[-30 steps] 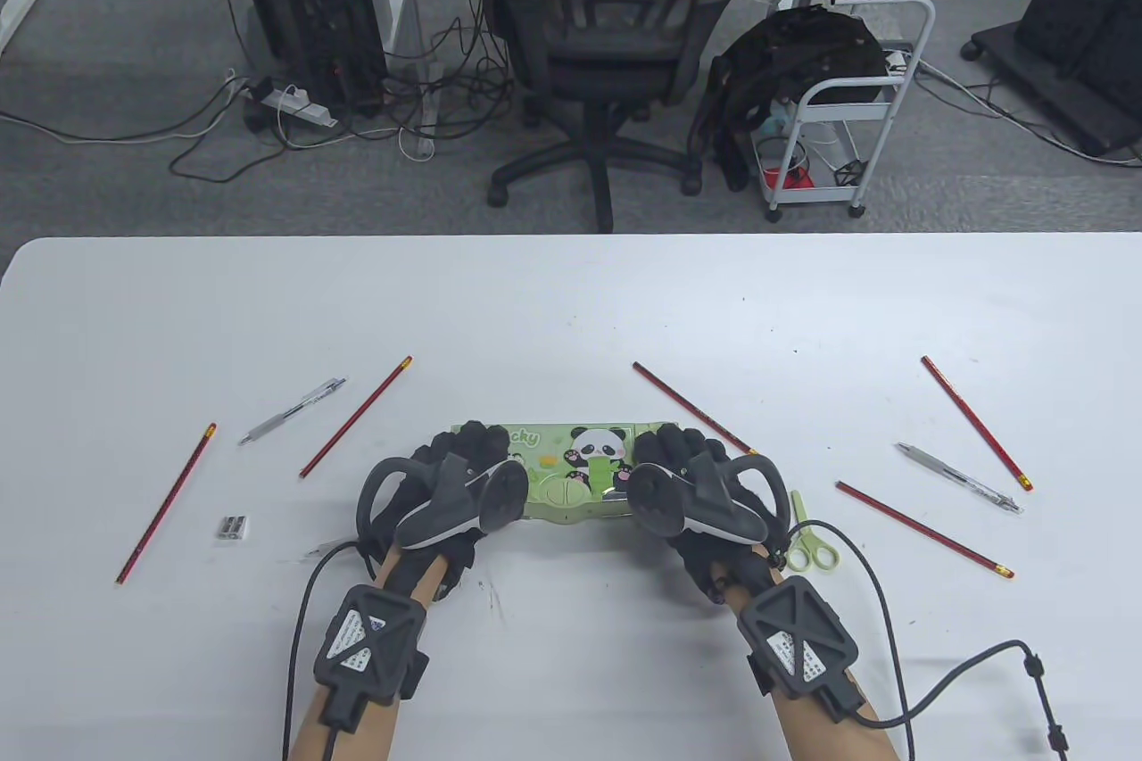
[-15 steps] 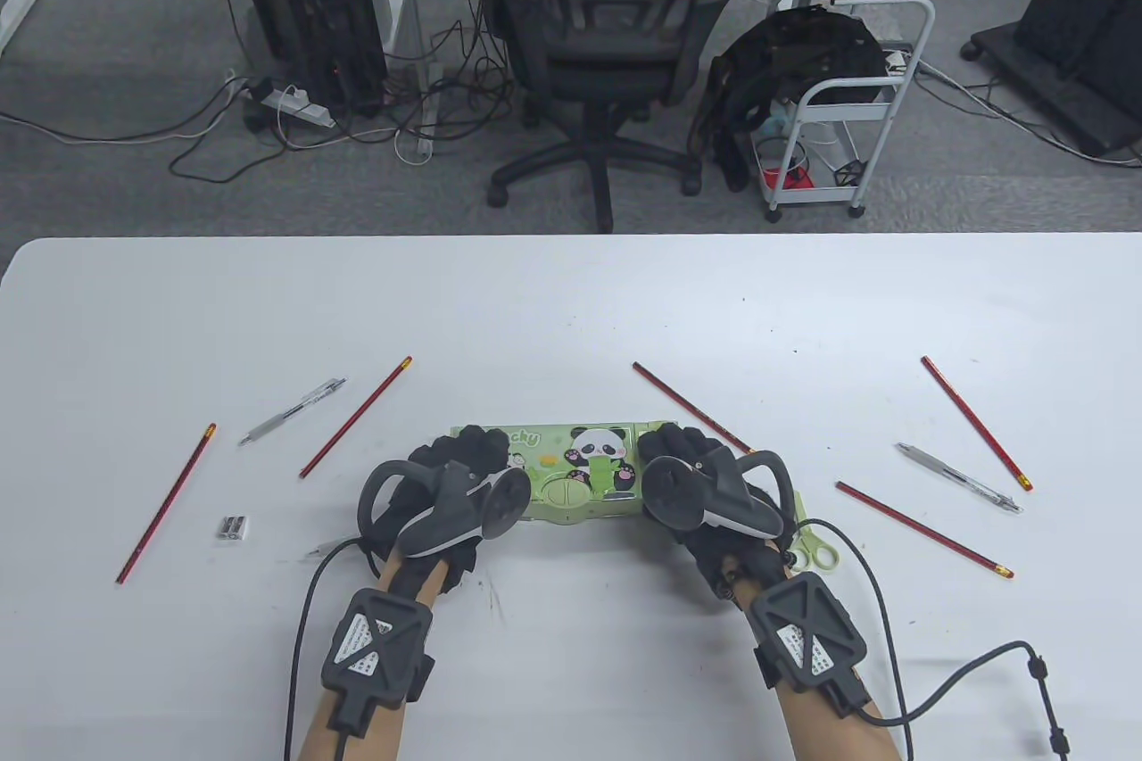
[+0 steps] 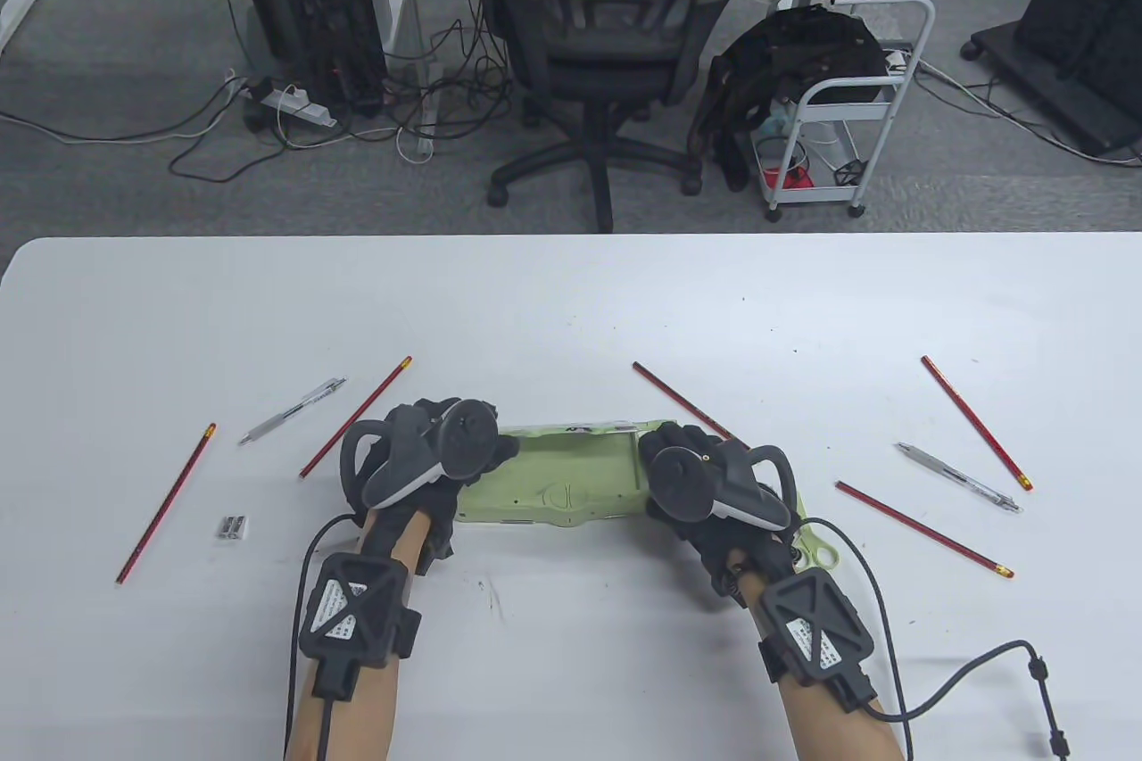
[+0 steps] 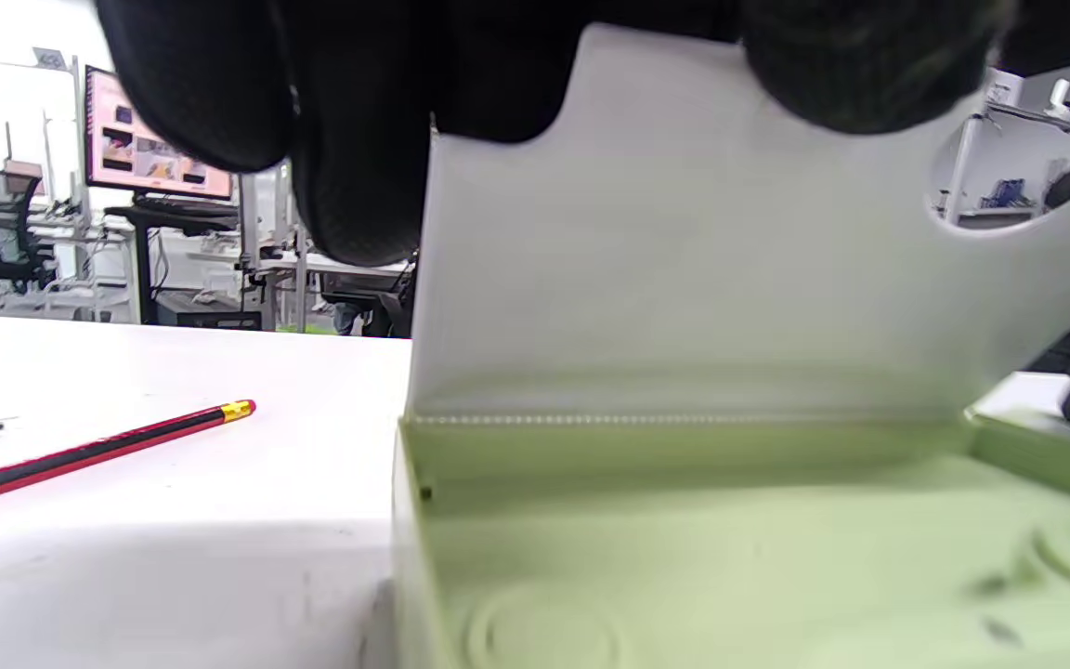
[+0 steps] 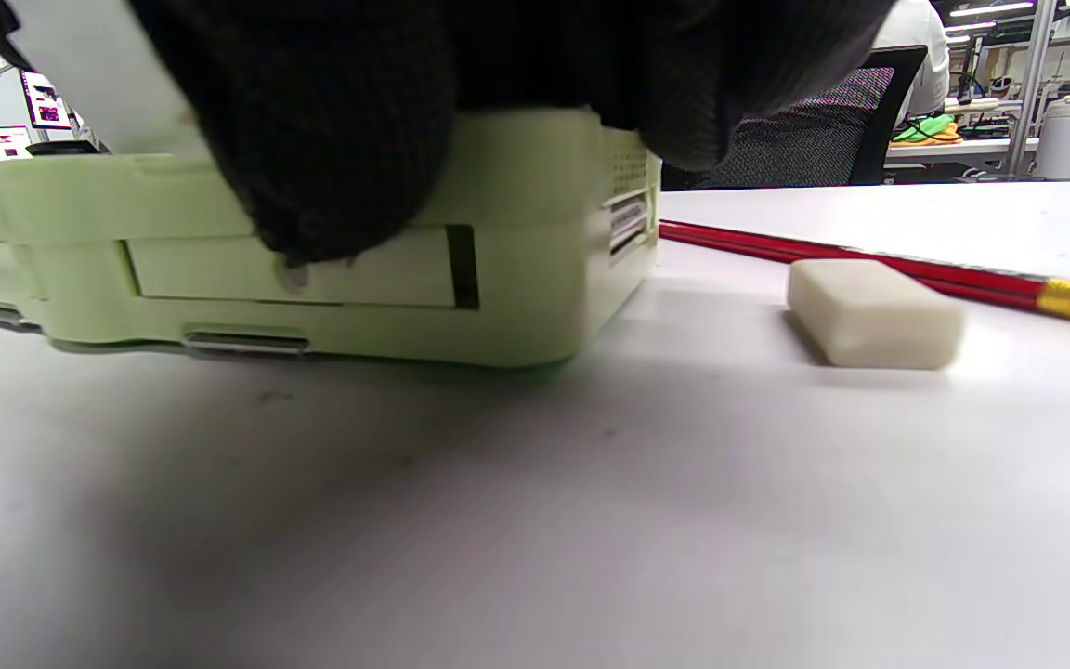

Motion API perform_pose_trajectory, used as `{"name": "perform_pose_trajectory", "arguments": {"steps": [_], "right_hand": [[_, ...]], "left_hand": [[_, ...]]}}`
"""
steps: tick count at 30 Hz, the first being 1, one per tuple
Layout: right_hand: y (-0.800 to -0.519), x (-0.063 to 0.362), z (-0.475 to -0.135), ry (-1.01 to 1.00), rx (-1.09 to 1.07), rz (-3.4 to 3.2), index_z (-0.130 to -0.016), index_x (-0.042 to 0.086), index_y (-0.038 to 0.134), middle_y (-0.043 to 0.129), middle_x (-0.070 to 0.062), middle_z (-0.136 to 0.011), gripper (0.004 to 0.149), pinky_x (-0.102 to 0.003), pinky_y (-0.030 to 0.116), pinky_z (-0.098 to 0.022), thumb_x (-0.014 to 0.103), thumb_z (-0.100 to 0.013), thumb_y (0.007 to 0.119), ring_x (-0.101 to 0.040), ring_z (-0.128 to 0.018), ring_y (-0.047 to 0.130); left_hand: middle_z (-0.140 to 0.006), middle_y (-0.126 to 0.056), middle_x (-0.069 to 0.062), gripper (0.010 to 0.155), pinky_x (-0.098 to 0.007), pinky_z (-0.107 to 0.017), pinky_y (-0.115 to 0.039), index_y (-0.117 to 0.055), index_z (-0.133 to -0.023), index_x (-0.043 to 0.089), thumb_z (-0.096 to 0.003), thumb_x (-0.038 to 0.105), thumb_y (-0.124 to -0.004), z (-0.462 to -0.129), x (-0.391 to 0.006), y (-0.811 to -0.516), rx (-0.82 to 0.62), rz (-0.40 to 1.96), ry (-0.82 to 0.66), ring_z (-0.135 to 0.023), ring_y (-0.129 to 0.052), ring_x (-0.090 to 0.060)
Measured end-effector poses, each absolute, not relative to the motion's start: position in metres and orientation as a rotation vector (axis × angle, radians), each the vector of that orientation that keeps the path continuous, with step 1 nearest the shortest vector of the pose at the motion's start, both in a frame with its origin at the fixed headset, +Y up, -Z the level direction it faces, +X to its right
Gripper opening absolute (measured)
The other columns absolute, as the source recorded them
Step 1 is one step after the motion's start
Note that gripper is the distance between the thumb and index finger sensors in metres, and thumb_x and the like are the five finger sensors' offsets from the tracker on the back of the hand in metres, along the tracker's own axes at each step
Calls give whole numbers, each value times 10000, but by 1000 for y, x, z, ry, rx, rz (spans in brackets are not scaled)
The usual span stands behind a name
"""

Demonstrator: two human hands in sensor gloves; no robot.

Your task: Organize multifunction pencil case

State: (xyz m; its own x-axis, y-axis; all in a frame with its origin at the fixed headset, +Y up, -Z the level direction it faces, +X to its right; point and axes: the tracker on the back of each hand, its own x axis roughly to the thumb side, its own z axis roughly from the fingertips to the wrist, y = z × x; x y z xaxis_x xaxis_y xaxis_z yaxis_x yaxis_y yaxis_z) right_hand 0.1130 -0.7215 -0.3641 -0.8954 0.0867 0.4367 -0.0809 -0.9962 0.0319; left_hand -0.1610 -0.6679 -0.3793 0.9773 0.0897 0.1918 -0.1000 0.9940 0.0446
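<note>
The green pencil case (image 3: 553,480) lies open near the table's front centre, its lid (image 3: 571,427) standing upright at the back. My left hand (image 3: 482,444) grips the lid's top edge at the left end; in the left wrist view my fingers (image 4: 358,139) lie over the white inner face of the lid (image 4: 684,260), above the green tray (image 4: 730,539). My right hand (image 3: 665,453) holds the right end of the case base; in the right wrist view my fingers (image 5: 331,121) press on the base (image 5: 516,269).
Red pencils lie at the left (image 3: 165,504) (image 3: 355,417), behind the case (image 3: 687,404) and at the right (image 3: 975,422) (image 3: 923,529). There are pens (image 3: 293,411) (image 3: 959,477), a sharpener (image 3: 233,526), green scissors (image 3: 816,549) and an eraser (image 5: 874,311) beside the case.
The case was closed with the panda lid facing up. My left hand has moved up and back, swinging the lid open to upright. My right hand stayed on the right end.
</note>
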Motion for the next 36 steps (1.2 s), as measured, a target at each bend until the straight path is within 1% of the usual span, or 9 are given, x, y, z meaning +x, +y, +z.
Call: {"name": "perform_pose_trajectory", "arguments": {"steps": [6,8,11,15,19,23,27,36], "right_hand": [[-721,114,-365,34,685,2964,-1033,88,609,595,-219,-1058,717,-565,644,-692,353,-424,881,-476,-959,693],[-721,114,-365,39,685,2960,-1034,87,607,584,-220,-1064,719,-565,642,-693,353,-424,880,-476,-960,691],[-721,115,-365,48,683,2957,-1034,90,606,585,-219,-1063,716,-565,641,-693,350,-425,879,-475,-961,689],[-720,115,-366,59,682,2953,-1034,92,607,584,-216,-1065,714,-566,639,-694,349,-426,879,-472,-964,686],[-719,116,-367,75,681,2949,-1036,96,603,577,-214,-1067,714,-566,634,-695,345,-427,879,-472,-968,678],[-719,116,-368,80,682,2947,-1036,93,603,577,-215,-1067,713,-566,634,-696,343,-428,878,-473,-968,676],[-719,116,-368,80,681,2948,-1035,94,604,578,-214,-1067,712,-565,635,-696,344,-428,878,-474,-966,678],[-719,116,-368,88,677,2950,-1040,95,595,569,-216,-1070,711,-564,639,-694,348,-435,873,-476,-965,679]], "left_hand": [[-936,-977,-66,566,-667,-648,-726,-846,-910,255,-455,564,-709,-411,-167,-661,12,147,-98,-867,-944,-399],[-929,-983,-60,557,-667,-650,-724,-853,-901,258,-456,561,-712,-424,-168,-661,-36,176,-53,-873,-940,-401],[-966,-954,-76,569,-676,-657,-707,-818,-946,252,-469,545,-718,-438,-167,-664,-72,201,0,-895,-915,-417],[-987,-937,-86,577,-673,-658,-706,-772,-992,267,-481,528,-712,-454,-165,-673,-105,180,59,-901,-910,-419],[-1010,-916,-103,615,-674,-657,-704,-708,-1048,257,-489,513,-726,-468,-163,-681,-167,130,122,-908,-900,-429],[-1070,-849,-117,698,-676,-672,-687,-580,-1116,233,-495,489,-768,-473,-162,-689,-237,21,150,-945,-864,-433],[-1103,-802,-132,776,-687,-681,-669,-526,-1139,180,-481,492,-794,-474,-166,-697,-323,-16,150,-970,-834,-445],[-1109,-794,-130,802,-696,-681,-663,-534,-1137,168,-463,505,-809,-473,-166,-710,-372,-73,128,-981,-823,-447]]}}
